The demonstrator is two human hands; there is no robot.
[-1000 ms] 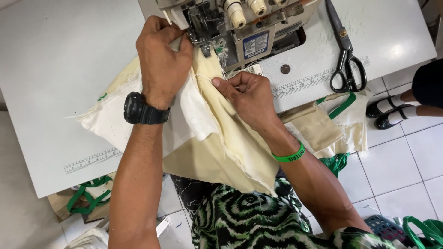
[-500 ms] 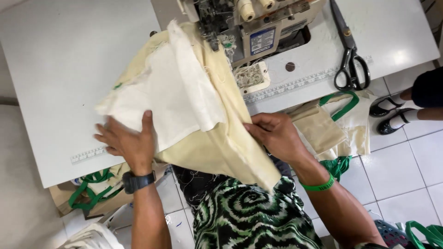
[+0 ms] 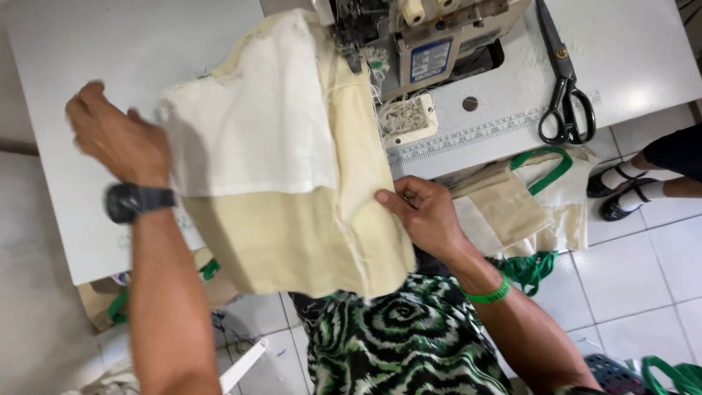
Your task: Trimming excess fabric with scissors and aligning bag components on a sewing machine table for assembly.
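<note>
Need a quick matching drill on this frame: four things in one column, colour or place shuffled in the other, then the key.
Things
1. scissors
2. wristband
3. watch
4. cloth

Place or colour
A. green, on the right wrist
B. cream and white, held between both hands
C. black, on the left wrist
D. lying on the white table, right of the sewing machine

Pairs: 1-D, 2-A, 3-C, 4-B
</note>
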